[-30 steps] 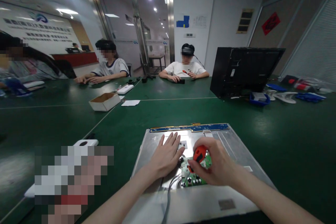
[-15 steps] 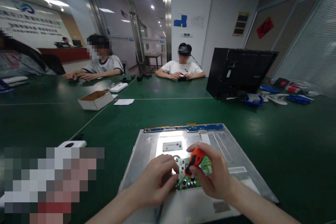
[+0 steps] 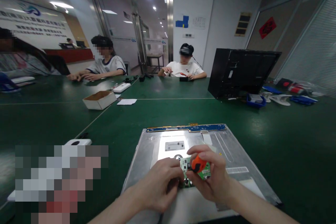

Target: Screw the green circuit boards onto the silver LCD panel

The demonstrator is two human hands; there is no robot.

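My right hand [image 3: 216,178] grips a screwdriver [image 3: 199,163] with an orange and black handle, held tilted over a green circuit board [image 3: 206,174]. Its tip is hidden. At the board's left edge is my left hand [image 3: 162,180], its fingers curled together against the board; what they pinch, if anything, cannot be seen. The board lies on the silver metal back of a flat display panel [image 3: 141,162]. Along the panel's far edge runs a blue circuit strip [image 3: 178,128], joined by a white ribbon cable [image 3: 206,136].
The green table [image 3: 168,112] carries an open cardboard box [image 3: 98,101], a white paper [image 3: 127,102] and a black monitor [image 3: 241,73]. Blue trays and bagged items [image 3: 303,99] lie at the far right. Three people sit across the table; a pixelated patch covers the lower left.
The screwdriver handle has tipped so its end faces me more. My left fingers have moved closer to the board. The camera view has shifted slightly.
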